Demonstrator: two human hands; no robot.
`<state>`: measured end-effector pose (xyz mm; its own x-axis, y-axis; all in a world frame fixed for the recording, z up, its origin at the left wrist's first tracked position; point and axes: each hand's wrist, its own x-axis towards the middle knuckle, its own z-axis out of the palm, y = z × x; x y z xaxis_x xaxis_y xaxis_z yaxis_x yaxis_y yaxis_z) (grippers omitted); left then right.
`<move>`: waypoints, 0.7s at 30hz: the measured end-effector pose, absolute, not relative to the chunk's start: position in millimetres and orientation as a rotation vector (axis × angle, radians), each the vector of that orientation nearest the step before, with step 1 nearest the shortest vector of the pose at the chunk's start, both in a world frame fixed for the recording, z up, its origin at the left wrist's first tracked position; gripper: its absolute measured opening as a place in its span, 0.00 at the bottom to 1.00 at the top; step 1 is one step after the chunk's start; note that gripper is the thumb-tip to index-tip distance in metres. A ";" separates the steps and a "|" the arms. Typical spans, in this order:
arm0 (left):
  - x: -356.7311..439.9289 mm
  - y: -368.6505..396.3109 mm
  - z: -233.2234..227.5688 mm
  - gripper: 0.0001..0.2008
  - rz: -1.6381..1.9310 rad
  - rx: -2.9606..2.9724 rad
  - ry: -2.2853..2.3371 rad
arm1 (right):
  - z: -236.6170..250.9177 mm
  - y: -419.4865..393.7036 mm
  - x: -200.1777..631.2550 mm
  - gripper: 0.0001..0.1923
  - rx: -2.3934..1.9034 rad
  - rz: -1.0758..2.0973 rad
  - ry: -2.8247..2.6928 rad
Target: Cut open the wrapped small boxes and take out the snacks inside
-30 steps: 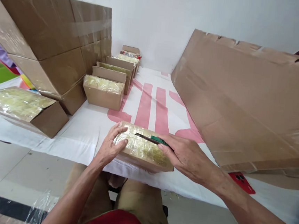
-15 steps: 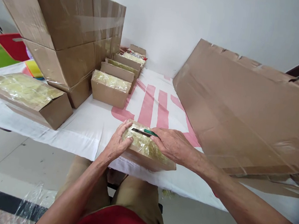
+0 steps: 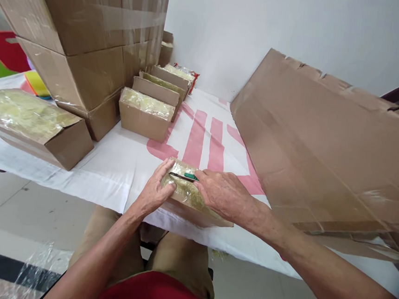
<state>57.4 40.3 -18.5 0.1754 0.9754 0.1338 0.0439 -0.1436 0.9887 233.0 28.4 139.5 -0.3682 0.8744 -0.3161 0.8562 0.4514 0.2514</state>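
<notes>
"Near the front edge of the surface (image 3: 118, 175), how are the hands placed?"

"The left hand (image 3: 154, 189) is open, fingers and thumb spread over the left end of a carton (image 3: 197, 214). The right hand (image 3: 223, 193) is closed around a green-handled cutter (image 3: 190, 176) — its blade points left, toward the gap between that thumb and those fingers."

"Does the blade touch the carton's top?"

"I can't tell (the clear film (image 3: 185, 193) there is shiny and creased)."

"And farther out?"

"A row of cartons (image 3: 146, 117) stands behind, to the left, beside a taped stack of boxes (image 3: 94, 80). Another film-topped box (image 3: 69, 145) sits at far left. On the right there's a large cardboard piece (image 3: 324, 156) — pink markings (image 3: 216, 141) show between."
</notes>
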 end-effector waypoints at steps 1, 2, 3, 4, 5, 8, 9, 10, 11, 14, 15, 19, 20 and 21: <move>57.3 40.0 -18.7 0.36 1.154 1.427 1.052 | 139.7 28.5 232.3 0.14 1.455 0.063 2.310; 57.3 39.8 -19.0 0.36 1.155 1.425 1.054 | 139.7 28.9 232.1 0.14 1.455 0.058 2.316; 57.3 39.7 -19.2 0.36 1.156 1.424 1.056 | 139.4 29.4 232.2 0.14 1.456 0.044 2.321; 57.4 39.7 -19.5 0.36 1.157 1.423 1.058 | 138.8 30.1 232.7 0.14 1.461 0.026 2.322; 57.6 39.8 -19.7 0.36 1.161 1.420 1.061 | 138.0 30.9 233.6 0.14 1.466 0.006 2.322; 57.6 39.9 -20.1 0.36 1.164 1.412 1.065 | 134.3 33.2 237.2 0.14 1.468 -0.044 2.349; 57.4 39.8 -20.0 0.36 1.163 1.408 1.064 | 132.8 33.9 238.3 0.14 1.468 -0.058 2.358; 57.2 39.6 -19.8 0.36 1.162 1.404 1.064 | 131.3 34.4 239.4 0.14 1.469 -0.069 2.366; 57.0 39.3 -19.3 0.36 1.159 1.400 1.063 | 129.9 34.8 240.3 0.15 1.470 -0.078 2.374; 56.6 38.0 -16.7 0.36 1.158 1.386 1.067 | 126.5 35.4 242.5 0.15 1.466 -0.093 2.392; 56.7 37.5 -15.3 0.37 1.158 1.381 1.068 | 125.8 35.4 243.2 0.16 1.457 -0.092 2.399; 57.4 36.1 -9.2 0.39 1.140 1.340 1.070 | 125.4 34.8 244.8 0.16 1.408 -0.053 2.419; 57.6 35.7 -7.9 0.39 1.134 1.323 1.072 | 125.7 34.7 244.7 0.16 1.403 -0.035 2.419; 57.9 35.3 -6.9 0.39 1.128 1.306 1.074 | 126.2 34.6 244.4 0.15 1.397 -0.020 2.412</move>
